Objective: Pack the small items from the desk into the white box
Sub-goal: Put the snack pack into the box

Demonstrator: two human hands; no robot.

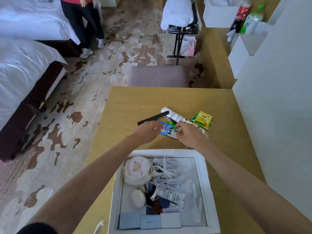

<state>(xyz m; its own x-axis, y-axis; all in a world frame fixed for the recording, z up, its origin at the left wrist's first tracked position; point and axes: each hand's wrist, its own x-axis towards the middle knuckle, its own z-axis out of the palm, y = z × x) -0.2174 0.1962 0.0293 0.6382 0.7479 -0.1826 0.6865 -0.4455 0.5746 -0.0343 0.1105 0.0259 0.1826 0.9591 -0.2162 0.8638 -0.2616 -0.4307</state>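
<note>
Blue snack packet (167, 131) flat on desk (135, 102), just beyond white box (201, 166) | left hand (147, 131) and right hand (190, 135) pinch its opposite edges | likely light, crinkly, slippery; grip edges.

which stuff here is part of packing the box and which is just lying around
Part of the job: white box, blue packet, black strip, yellow tea packets, white packets, desk.

Just lying about: padded stool, drink bottles, pink bag, beds.
</note>
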